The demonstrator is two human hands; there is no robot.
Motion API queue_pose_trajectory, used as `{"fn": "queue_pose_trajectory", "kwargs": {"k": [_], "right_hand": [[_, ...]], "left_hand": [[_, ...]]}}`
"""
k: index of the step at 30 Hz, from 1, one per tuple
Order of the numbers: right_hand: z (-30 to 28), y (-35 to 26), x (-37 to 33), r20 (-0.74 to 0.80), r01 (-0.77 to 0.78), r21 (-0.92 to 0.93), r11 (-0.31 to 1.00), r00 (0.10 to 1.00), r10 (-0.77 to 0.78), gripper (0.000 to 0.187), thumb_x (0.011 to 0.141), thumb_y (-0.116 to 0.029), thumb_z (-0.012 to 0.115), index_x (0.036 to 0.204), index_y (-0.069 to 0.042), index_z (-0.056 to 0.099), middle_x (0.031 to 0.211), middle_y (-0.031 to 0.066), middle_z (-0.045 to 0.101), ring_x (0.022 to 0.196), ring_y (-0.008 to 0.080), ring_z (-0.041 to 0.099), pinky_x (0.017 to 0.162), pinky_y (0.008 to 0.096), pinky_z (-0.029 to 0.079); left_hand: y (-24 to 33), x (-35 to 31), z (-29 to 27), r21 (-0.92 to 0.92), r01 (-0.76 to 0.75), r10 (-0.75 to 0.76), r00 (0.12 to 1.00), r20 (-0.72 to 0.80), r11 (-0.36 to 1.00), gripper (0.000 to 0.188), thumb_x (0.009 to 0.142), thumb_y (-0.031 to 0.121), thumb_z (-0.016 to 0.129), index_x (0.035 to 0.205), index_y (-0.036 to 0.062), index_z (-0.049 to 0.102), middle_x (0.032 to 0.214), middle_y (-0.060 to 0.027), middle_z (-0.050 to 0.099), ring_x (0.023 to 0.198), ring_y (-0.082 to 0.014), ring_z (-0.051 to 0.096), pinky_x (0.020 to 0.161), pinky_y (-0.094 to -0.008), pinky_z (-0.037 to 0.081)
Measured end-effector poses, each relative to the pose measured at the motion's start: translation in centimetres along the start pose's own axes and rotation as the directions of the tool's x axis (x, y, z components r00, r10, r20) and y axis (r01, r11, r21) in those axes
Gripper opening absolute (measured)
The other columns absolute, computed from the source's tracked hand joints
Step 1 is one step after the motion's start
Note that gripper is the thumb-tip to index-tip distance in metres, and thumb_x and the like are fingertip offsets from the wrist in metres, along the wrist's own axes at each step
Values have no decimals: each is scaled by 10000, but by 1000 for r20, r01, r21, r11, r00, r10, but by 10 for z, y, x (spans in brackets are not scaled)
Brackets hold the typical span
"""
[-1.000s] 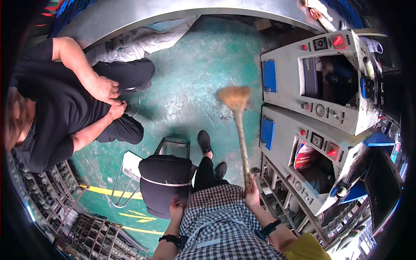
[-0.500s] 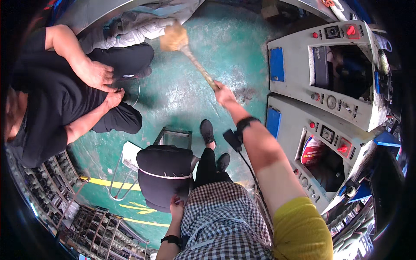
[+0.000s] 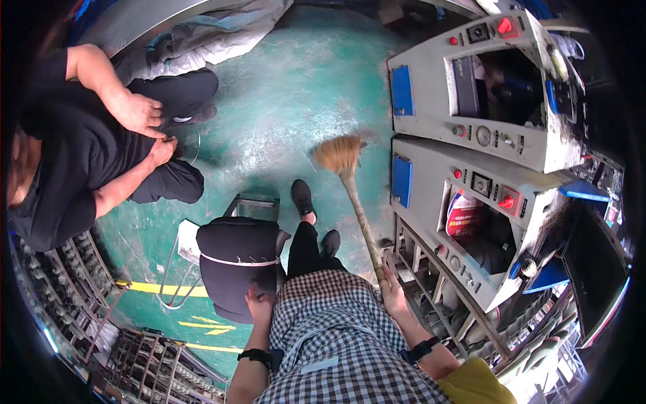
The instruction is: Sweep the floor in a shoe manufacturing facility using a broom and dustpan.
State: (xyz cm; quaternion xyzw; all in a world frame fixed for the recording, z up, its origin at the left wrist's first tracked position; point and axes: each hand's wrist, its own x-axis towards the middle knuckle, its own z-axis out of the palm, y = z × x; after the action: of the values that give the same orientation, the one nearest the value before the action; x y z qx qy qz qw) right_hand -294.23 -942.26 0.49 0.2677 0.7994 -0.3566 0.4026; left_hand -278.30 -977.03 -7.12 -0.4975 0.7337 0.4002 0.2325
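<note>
Down by the checked shirt, the right hand (image 3: 392, 294) is closed around the handle of a broom (image 3: 351, 188), whose straw head rests on the green floor (image 3: 282, 101) just left of the grey machines (image 3: 471, 168). Left of the broom, the left hand (image 3: 260, 304) grips the edge of a black stool (image 3: 235, 259). Well left of the broom, another person (image 3: 81, 161) in black crouches, hands together.

Tan broom (image 3: 350, 185), teal-green floor (image 3: 296, 94), black-and-white checked shirt (image 3: 336, 337)
</note>
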Motion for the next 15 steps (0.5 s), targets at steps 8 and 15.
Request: {"fn": "queue_pose_trajectory", "kwargs": {"k": [8, 15], "right_hand": [[4, -136, 245, -80, 111, 227, 967, 992, -95, 429, 893, -247, 443, 1299, -113, 407, 974, 168, 598, 741, 229, 605, 700, 331, 476], [41, -33, 248, -119, -40, 781, 623, 970, 212, 419, 925, -217, 324, 1342, -261, 336, 642, 36, 443, 382, 143, 375, 316, 306, 337]], "left_hand": [[-16, -1, -6, 24, -62, 62, 998, 1, 998, 504, 695, 46, 544, 1193, 47, 469, 1112, -195, 443, 949, -322, 506, 797, -341, 461], [-40, -53, 2, 23, 76, -75, 997, -34, 997, 514, 693, 68, 568, 1196, 43, 464, 1118, -199, 449, 993, -334, 499, 839, -362, 443]]}}
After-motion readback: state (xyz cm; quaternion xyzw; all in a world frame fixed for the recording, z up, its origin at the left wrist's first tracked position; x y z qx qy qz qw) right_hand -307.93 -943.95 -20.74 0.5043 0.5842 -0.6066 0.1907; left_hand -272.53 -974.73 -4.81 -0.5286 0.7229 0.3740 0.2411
